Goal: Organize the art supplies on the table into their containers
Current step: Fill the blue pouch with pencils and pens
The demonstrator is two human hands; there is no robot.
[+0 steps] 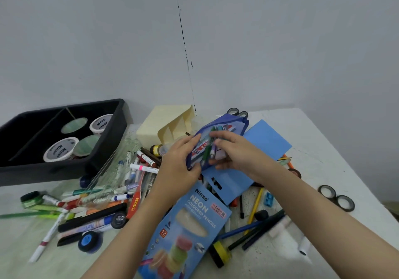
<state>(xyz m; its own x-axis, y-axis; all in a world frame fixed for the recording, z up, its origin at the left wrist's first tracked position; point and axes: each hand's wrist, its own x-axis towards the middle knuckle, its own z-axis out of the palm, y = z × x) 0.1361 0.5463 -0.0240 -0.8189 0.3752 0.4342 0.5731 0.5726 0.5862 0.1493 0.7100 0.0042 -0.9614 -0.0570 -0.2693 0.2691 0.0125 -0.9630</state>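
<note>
A blue zip pouch (pixel 232 125) with a clear front is held above the middle of the table. My left hand (pixel 179 160) grips its lower left edge. My right hand (pixel 233 151) holds its right side, with fingers on a green pen (pixel 207 150) and a white pen at the pouch front. Whether the pens are inside the pouch or on it I cannot tell. Below lies a blue Ninso neon coloured pencil box (pixel 194 224). A heap of markers and pens (pixel 103 201) covers the table's left half.
A black tray (pixel 108 136) holding several paint tubs stands at the back left. A cream divided organizer (pixel 166 121) lies tipped behind the pouch. Scissors (pixel 237 112), tape rolls (pixel 336 196), a blue sharpener (pixel 268 198) and pencils (pixel 257 207) lie to the right.
</note>
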